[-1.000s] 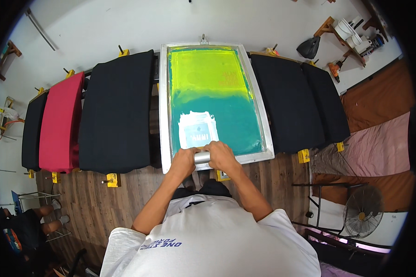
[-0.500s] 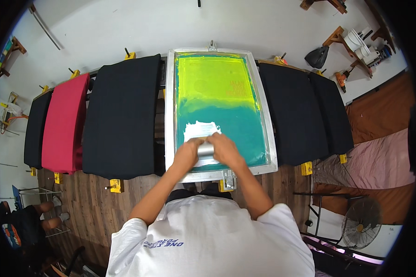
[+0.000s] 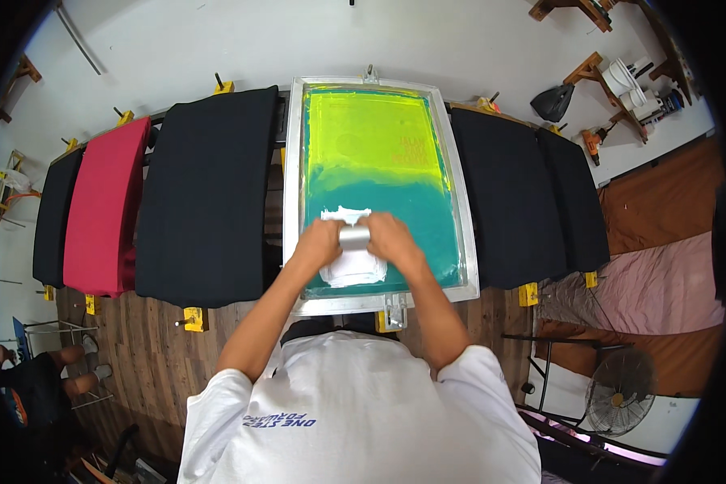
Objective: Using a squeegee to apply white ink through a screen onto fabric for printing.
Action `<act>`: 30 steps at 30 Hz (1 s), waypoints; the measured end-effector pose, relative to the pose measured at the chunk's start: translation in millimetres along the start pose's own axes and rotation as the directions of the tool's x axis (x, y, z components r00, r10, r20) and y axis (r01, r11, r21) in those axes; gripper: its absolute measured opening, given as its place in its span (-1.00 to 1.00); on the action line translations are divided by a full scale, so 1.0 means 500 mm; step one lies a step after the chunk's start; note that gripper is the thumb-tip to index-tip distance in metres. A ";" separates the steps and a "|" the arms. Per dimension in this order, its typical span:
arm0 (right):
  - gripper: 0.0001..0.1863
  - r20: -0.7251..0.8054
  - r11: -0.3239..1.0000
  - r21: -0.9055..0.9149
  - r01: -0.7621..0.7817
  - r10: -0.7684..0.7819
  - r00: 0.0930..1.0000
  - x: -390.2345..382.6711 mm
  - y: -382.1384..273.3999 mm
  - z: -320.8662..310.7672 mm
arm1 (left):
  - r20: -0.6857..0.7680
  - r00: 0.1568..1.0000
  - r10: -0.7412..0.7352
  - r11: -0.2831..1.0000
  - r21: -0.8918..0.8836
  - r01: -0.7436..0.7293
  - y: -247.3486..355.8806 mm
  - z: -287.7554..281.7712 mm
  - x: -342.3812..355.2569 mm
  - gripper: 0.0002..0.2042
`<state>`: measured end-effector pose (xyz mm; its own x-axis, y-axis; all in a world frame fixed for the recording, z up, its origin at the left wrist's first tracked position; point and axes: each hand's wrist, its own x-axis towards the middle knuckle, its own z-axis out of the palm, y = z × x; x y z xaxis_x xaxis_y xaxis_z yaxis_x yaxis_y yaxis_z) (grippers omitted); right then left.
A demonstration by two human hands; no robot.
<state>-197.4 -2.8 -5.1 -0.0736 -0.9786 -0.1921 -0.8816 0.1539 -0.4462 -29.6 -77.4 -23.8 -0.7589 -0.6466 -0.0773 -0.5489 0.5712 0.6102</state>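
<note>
Both my hands grip a squeegee with a silver-grey handle point(image 3: 354, 236), my left hand point(image 3: 319, 244) at its left end and my right hand point(image 3: 390, 239) at its right. Fingers are wrapped round it, and its blade is hidden beneath. It rests on a printing screen point(image 3: 294, 177) with a pale metal frame. White ink point(image 3: 353, 269) lies on the mesh on the near side of the squeegee, with a ragged white edge just beyond it. The screen's mesh point(image 3: 387, 194) is teal in its nearer part and yellow-green in its far part, where faint lettering shows.
Black-covered boards point(image 3: 206, 194) and a pink-covered board point(image 3: 105, 206) stand to the left. More black-covered boards point(image 3: 512, 194) are on the right. Metal clamps point(image 3: 394, 310) sit at the frame's ends. A fan point(image 3: 619, 393) stands at lower right; another person's legs point(image 3: 81, 373) show at lower left.
My hands have moved the squeegee a little away from me, toward the ragged white edge. More white ink now shows on its near side. The whole view has shifted slightly.
</note>
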 end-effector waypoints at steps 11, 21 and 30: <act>-0.64 -0.024 0.999 0.016 -0.030 0.031 0.999 -0.054 -0.015 0.035 | -0.056 0.995 -0.077 0.995 -0.073 0.073 0.019 0.043 -0.053 -0.63; -0.55 -0.006 1.000 0.015 0.001 -0.001 1.000 -0.183 -0.038 0.044 | 0.076 0.991 -0.114 0.974 -0.186 0.126 0.085 0.050 -0.157 -0.50; -0.51 -0.085 0.960 -0.280 -0.023 -0.001 0.996 -0.123 -0.075 0.034 | -0.103 0.970 0.220 0.940 -0.242 -0.239 -0.009 0.028 -0.073 -0.47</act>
<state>-151.9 54.1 8.5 -0.1120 -0.9869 -0.1162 -0.9751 0.1317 -0.1787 -4.4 -49.1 -34.5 -0.8209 -0.5535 0.1408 -0.2494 0.5692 0.7834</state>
